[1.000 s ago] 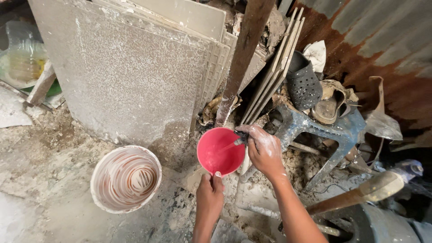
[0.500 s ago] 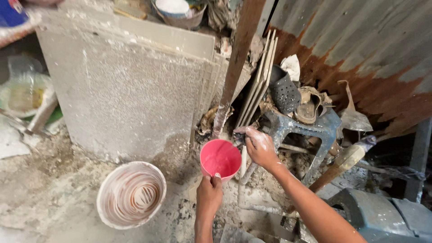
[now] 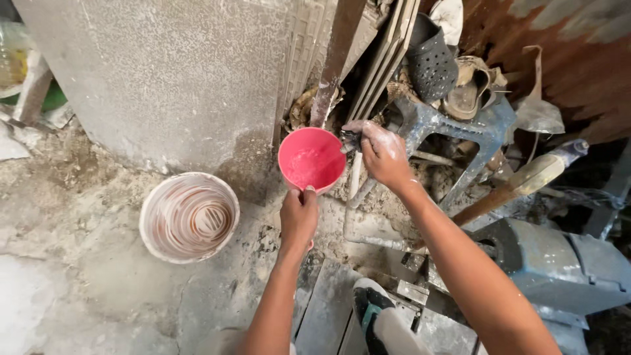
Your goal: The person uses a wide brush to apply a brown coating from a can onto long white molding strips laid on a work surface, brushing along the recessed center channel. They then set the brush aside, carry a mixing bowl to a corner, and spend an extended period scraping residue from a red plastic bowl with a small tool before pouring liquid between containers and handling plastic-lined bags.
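Both hands on a pink scoop at frame center, near a tap.

Left hand [image 3: 299, 215] is closed on the handle of the pink scoop [image 3: 311, 159], holding it up with the mouth toward the camera; wet whitish film inside. Right hand [image 3: 382, 152], dusted white, is curled around a small dark tap [image 3: 348, 139] just at the scoop's right rim, on a pale pipe [image 3: 355, 186] running down. Lower left: white bucket [image 3: 189, 217] with swirled residue on the dirty concrete floor [image 3: 79, 289]. Behind, a grey slab [image 3: 171, 79] leans upright. Right of the hands: blue-grey plastic stool [image 3: 460, 125] with worn sandals [image 3: 447, 72] on top, a wooden tool handle [image 3: 519, 184] beside it.
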